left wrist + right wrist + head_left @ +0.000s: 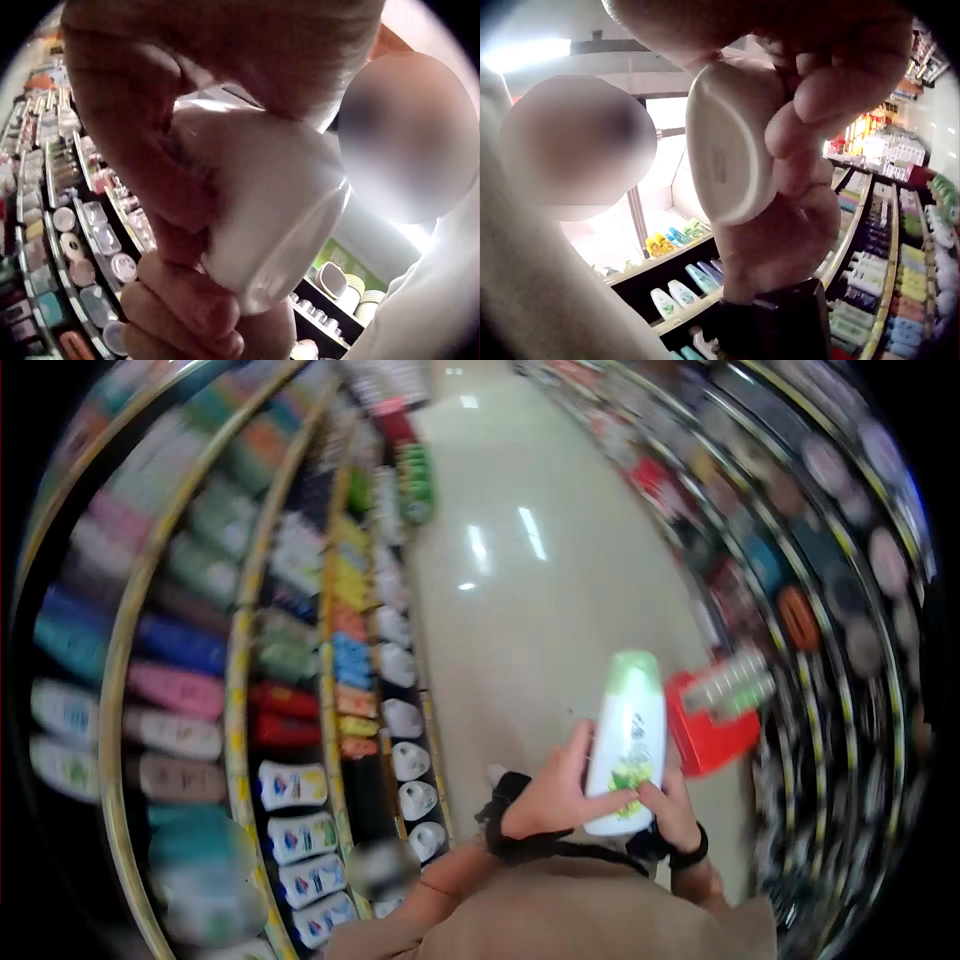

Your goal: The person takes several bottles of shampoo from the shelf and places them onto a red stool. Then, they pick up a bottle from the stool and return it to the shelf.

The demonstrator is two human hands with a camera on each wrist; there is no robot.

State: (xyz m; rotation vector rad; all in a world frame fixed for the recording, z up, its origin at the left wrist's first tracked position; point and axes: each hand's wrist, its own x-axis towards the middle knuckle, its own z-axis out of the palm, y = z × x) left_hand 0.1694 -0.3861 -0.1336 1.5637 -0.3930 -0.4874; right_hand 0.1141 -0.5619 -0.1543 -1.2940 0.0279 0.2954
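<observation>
I find the white, flattened-oval plastic bottle with pale green cap [630, 735] between both hands, cap pointing away from the wearer. The left hand [545, 795] grips one side, fingers curled round it; the right hand [677, 815] grips the lower end, fingers likewise bent. I judge the shell smooth, slightly yielding, robust, moderately heavy if full; fill level undetermined. Soundest hold: broad lower sides. Adjacent shelving carries white plastic bottles with blue labels [303, 837]. Beyond, pale ribbed items [730, 685] overlap a red container [705, 745]; its contents, blurred, I cannot verify.
</observation>
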